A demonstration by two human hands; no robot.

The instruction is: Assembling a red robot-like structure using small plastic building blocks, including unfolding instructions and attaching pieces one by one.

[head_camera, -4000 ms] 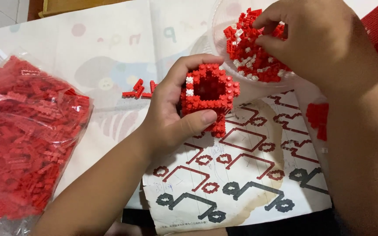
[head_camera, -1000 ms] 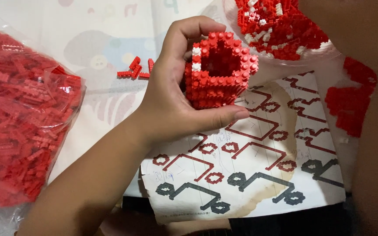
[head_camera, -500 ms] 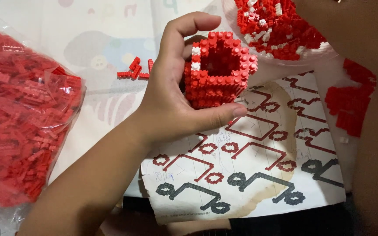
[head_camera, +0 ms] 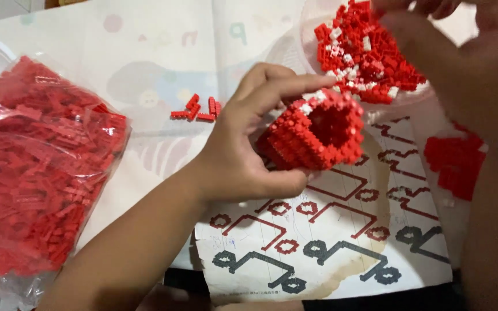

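Left hand (head_camera: 243, 155) grips the hollow red brick model (head_camera: 315, 133), now tilted rightward; right hand (head_camera: 433, 11), upper right, has risen above the brick bowl (head_camera: 309, 34), grip unclear.

Two hands — left (head_camera: 237, 155), right (head_camera: 433, 34); one hollow red brick-built model (head_camera: 315, 135); one clear plastic bag of red bricks (head_camera: 36, 167), left; one printed instruction sheet (head_camera: 329, 242), near.

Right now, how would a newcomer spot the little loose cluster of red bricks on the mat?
Start at the big clear bag of red bricks on the left, then look right across the pale mat. The loose bricks lie bare on it, just above the left hand. Unlike the bagged, bowled or built bricks, they are a few stray pieces alone.
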